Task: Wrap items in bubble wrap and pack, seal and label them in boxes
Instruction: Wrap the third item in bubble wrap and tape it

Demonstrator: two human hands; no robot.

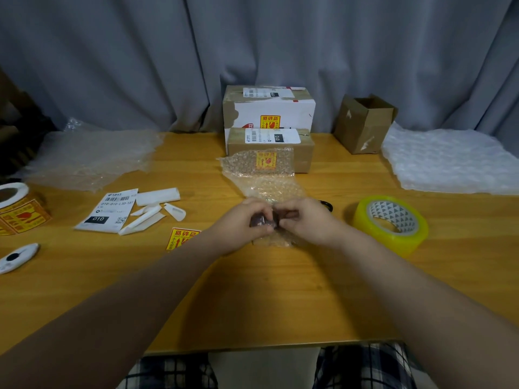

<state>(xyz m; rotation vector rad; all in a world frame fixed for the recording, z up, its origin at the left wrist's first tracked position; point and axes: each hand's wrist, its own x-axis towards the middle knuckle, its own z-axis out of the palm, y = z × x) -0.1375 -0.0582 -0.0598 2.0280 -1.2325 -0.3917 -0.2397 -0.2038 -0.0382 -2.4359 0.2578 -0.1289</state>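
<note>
At the table's middle, my left hand point(247, 220) and my right hand point(302, 220) meet with fingers curled round a small dark item point(262, 221). The item lies on a strip of clear bubble wrap point(269, 183) that runs away from me toward the boxes. Most of the item is hidden by my fingers. A small sealed cardboard box point(304, 153) with a white label stands behind the wrap, in front of a larger sealed box point(280, 108). An open empty brown box point(362, 124) stands at the back right.
A yellow tape roll point(393, 223) lies right of my hands. A white bubble wrap sheet point(449, 161) is far right, a clear one point(92, 158) far left. A shipping label point(109, 211), paper backing scraps point(151, 211), a fragile sticker point(181, 238), a sticker roll point(16, 209) and a white cutter point(16, 256) lie left.
</note>
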